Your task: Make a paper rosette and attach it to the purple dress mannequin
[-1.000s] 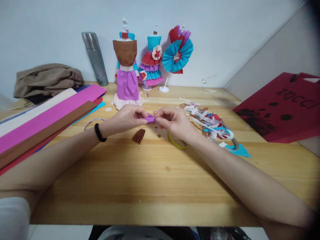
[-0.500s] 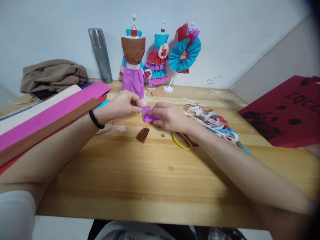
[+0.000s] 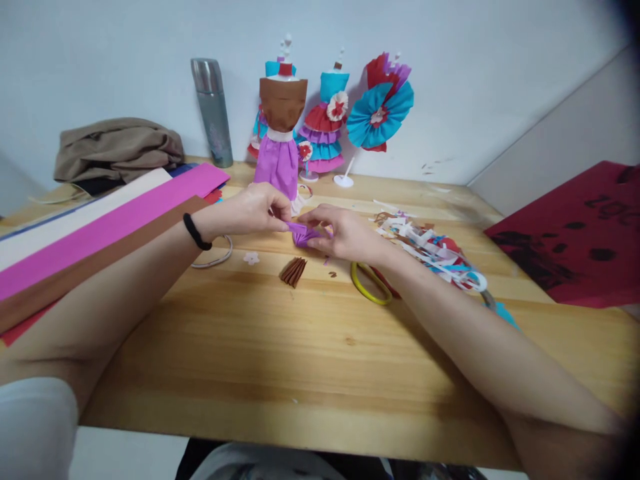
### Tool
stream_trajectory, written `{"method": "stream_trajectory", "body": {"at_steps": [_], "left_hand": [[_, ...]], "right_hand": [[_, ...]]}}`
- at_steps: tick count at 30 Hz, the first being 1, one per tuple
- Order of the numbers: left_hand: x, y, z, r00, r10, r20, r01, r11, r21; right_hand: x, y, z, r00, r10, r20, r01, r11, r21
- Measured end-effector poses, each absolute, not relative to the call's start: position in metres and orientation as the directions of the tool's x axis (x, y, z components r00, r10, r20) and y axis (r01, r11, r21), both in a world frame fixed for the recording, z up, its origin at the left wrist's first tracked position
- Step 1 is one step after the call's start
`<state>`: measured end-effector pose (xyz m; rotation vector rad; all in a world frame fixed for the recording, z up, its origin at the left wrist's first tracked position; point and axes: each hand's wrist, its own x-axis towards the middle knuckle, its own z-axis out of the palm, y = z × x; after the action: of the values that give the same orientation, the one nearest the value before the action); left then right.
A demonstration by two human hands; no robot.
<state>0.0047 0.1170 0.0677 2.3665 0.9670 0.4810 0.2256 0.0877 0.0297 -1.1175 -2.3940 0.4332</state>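
Observation:
A pleated piece of purple crepe paper is stretched between my two hands, just above the table. My left hand pinches its left end between thumb and fingers. At the other end, my right hand grips it with the fingers closed. Just below lies a folded fan of brown paper. A small pale flower cutout rests to the left of it. Scissors with a yellow handle lie under my right forearm, their blades not visible.
Mannequins in paper dresses stand along the wall beside a grey flask. Coloured paper sheets lie at left before a brown cloth. Paper scraps are heaped at right, near a red bag.
The purple paper is bunched more narrowly between my fingers, and my right hand has closed on its right end. The whole view has shifted slightly, moving the scene rightward.

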Motion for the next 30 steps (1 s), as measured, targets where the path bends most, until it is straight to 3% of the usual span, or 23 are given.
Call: {"method": "stream_trajectory", "body": {"at_steps": [2, 5, 10, 17, 30], "left_hand": [[0.009, 0.114, 0.066, 0.689, 0.708, 0.156, 0.550, -0.651, 0.523], [0.017, 0.105, 0.064, 0.709, 0.684, 0.170, 0.549, -0.687, 0.477], [0.026, 0.091, 0.061, 0.727, 0.669, 0.153, 0.540, -0.695, 0.474], [0.029, 0.099, 0.045, 0.673, 0.712, 0.200, 0.514, -0.645, 0.565], [0.033, 0.094, 0.038, 0.657, 0.716, 0.235, 0.512, -0.653, 0.557]], "right_hand": [[0.226, 0.077, 0.031, -0.498, 0.817, 0.291, 0.593, 0.565, -0.574], [0.223, 0.062, 0.032, -0.429, 0.855, 0.291, 0.597, 0.510, -0.619], [0.217, 0.051, 0.033, -0.339, 0.863, 0.374, 0.652, 0.502, -0.569], [0.226, 0.056, 0.028, -0.277, 0.885, 0.373, 0.688, 0.454, -0.567], [0.226, 0.059, 0.021, -0.402, 0.817, 0.414, 0.696, 0.567, -0.442]]}}
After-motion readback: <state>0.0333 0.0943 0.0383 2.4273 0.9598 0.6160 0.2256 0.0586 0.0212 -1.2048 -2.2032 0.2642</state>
